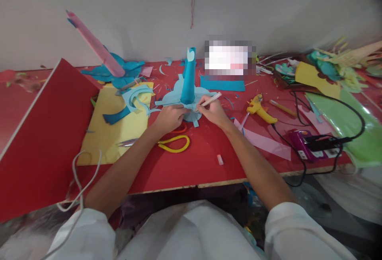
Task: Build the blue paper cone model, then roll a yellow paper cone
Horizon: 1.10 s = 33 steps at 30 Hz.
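Observation:
A blue paper cone [189, 78] stands upright on a light blue paper base [176, 97] in the middle of the red table [191, 164]. My left hand [168, 117] presses down on the near edge of that base, fingers curled. My right hand [213, 111] is closed round a white pen [211, 99], whose tip touches the base just right of the cone. Yellow-handled scissors [173, 144] lie on the table just in front of my left hand.
A yellow sheet [119, 132] with blue cut-outs lies to the left, beside a tilted red board [41, 140]. A pink paper tube [95, 45] leans at the back left. A yellow glue gun [260, 109], a pink strip [265, 142], a purple power strip [310, 146] with black cables and green sheets lie to the right.

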Available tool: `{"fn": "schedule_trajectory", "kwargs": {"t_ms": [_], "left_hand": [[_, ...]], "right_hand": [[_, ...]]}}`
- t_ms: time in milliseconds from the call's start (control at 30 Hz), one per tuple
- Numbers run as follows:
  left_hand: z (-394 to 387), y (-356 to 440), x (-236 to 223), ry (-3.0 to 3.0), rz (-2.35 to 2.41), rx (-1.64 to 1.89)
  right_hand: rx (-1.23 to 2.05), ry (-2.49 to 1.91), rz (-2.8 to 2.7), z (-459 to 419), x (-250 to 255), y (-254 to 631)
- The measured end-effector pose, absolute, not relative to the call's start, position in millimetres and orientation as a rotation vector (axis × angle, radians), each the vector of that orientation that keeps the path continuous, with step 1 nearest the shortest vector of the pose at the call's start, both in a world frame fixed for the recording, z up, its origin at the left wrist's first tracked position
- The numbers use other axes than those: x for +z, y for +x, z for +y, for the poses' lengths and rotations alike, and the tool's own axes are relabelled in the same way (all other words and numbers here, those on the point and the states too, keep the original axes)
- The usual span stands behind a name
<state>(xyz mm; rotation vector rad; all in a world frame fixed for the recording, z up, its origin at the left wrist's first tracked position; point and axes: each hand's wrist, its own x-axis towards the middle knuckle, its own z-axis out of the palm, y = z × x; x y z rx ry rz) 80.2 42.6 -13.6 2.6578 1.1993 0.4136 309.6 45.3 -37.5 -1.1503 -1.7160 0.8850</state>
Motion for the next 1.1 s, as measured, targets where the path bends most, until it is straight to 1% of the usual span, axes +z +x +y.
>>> {"fn": "schedule_trajectory", "kwargs": {"t_ms": [300,533,767,967,1100], "left_hand": [[42.6,80.7,-13.9,2.642,1.216,0.404],[42.1,80.8,-12.1,2.635,1.205,0.406],[42.8,80.0,-15.7,2.636,1.203,0.438],[44.8,77.7,-16.8,2.648,1.086,0.490],[45.8,76.4,-18.8,2.700,1.019,0.482]], "right_hand": [[0.960,-1.137,-1.720,43.6,-37.2,309.6],[0.903,-1.165,-1.721,45.9,-37.0,310.8],[0.985,-1.148,-1.680,46.1,-36.0,310.8],[0.923,-1.127,-1.589,42.9,-31.3,310.1],[0.996,-1.102,-1.647,39.5,-30.4,309.2]]}}
